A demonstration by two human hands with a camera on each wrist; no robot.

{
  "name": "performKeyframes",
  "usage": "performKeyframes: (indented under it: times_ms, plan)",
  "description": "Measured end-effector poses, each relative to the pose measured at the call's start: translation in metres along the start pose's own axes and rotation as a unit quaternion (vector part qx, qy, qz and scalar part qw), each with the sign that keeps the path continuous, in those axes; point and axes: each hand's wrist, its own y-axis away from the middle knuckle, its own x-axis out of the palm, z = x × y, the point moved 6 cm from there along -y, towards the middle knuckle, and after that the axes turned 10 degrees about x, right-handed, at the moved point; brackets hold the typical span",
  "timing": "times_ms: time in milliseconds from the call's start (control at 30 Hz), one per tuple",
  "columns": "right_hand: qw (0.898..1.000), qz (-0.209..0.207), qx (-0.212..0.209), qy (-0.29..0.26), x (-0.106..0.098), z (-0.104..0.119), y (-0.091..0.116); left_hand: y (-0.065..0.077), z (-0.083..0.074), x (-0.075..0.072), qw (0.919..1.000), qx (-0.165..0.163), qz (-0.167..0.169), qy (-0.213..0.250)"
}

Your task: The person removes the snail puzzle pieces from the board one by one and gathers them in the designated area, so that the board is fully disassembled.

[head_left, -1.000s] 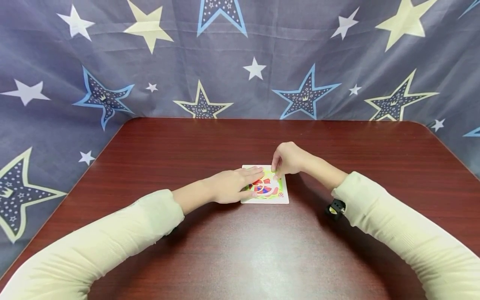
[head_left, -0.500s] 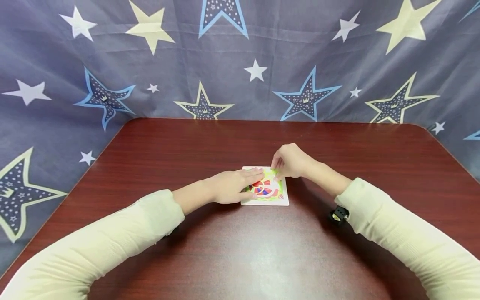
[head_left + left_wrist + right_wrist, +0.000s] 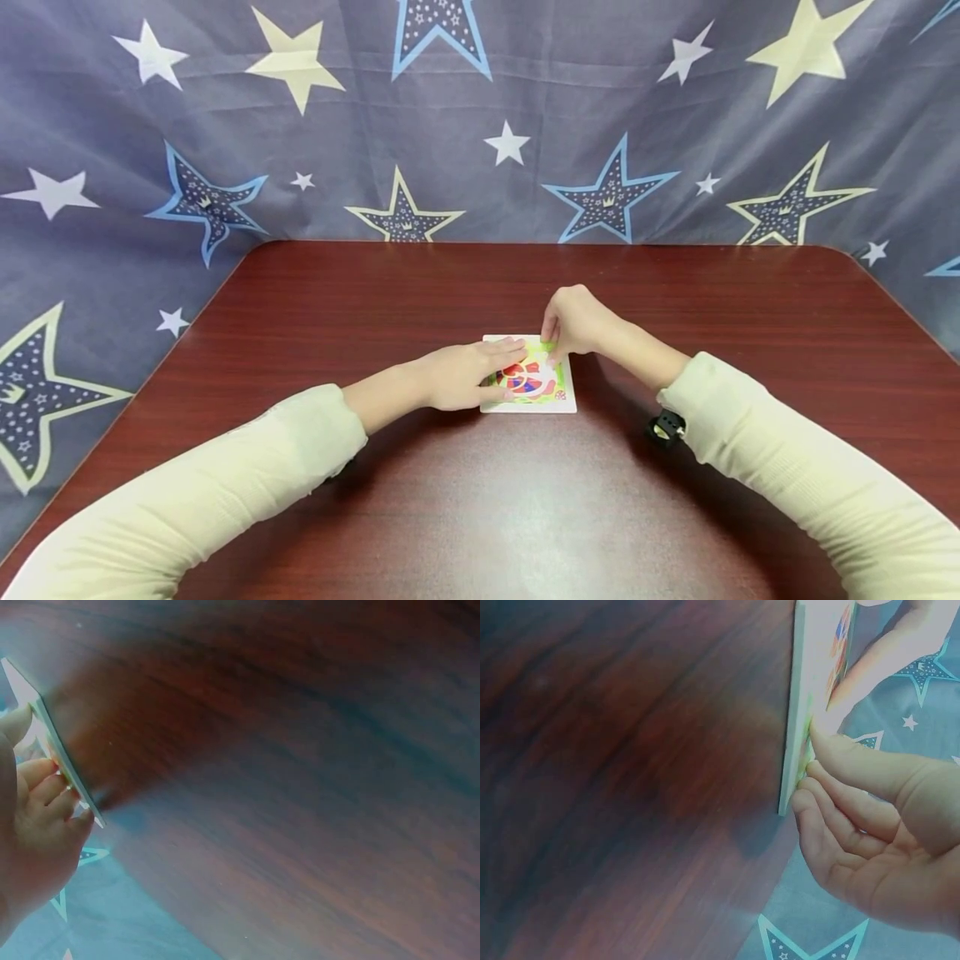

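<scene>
A thin square puzzle board (image 3: 528, 408) with a white border and a bright red, blue and yellow-green picture lies flat on the table. My left hand (image 3: 459, 377) rests across its left side, fingers stretched over the picture. At the upper right corner my right hand (image 3: 579, 321) bends down, thumb and fingertips pinching together at the picture surface. A bit of yellow-green puzzle piece (image 3: 808, 766) shows at those fingertips in the right wrist view; most of it is hidden. The left wrist view catches the board's edge (image 3: 66, 754) beside the left fingers.
The dark red wooden table (image 3: 480, 500) reaches back to a grey curtain (image 3: 480, 108) printed with stars. A black wrist device (image 3: 666, 427) sits under the right cuff. Both forearms wear cream sleeves (image 3: 225, 475).
Both hands keep nearly the same places on the board, the right fingertips still at its upper right corner. The head view has shifted slightly.
</scene>
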Motion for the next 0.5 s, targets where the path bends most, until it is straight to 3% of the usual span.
performKeyframes:
  times_ms: [300, 500]
  plan:
    - [0.998, 0.046, 0.042, -0.012, 0.0027, -0.0032, -0.0055, 0.0022, -0.0011, -0.0004, 1.0, 0.004, -0.007, 0.0]
    - [0.997, 0.067, 0.037, 0.014, 0.0023, -0.0029, -0.008, 0.0018, -0.0025, -0.0005, 0.9999, 0.005, -0.007, -0.01]
